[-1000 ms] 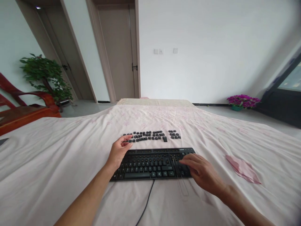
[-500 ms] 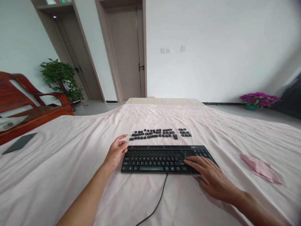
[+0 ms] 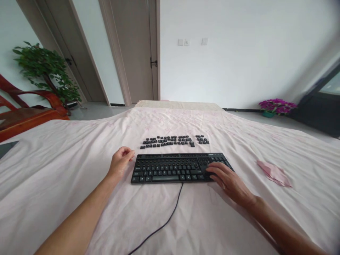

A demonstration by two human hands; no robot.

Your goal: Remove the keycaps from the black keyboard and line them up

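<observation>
A black keyboard (image 3: 167, 178) lies on the pale pink cloth, with several key positions in its upper rows lacking caps. My right hand (image 3: 230, 182) is over its right part, fingers bent down around a thin wire tool (image 3: 208, 162); only a glint of the wire shows past the fingertips. My left hand (image 3: 121, 161) is just off the keyboard's upper left corner, thumb and fingertips pinched together; anything between them is too small to tell. Behind the keyboard, loose black keycaps (image 3: 170, 143) are laid out in rows.
The keyboard's cable (image 3: 170, 216) runs toward me over the cloth (image 3: 207, 226). A folded pink cloth (image 3: 273, 173) lies to the right, and a dark flat object (image 3: 7, 148) at the left edge. Beyond are a wooden chair (image 3: 39, 106), a leafy plant (image 3: 45, 67) and purple flowers (image 3: 277, 105).
My left hand has drawn away from the keyboard's corner and its fingers have closed into a pinch. My right hand has curled more over the keys. The view has tilted down and shifted.
</observation>
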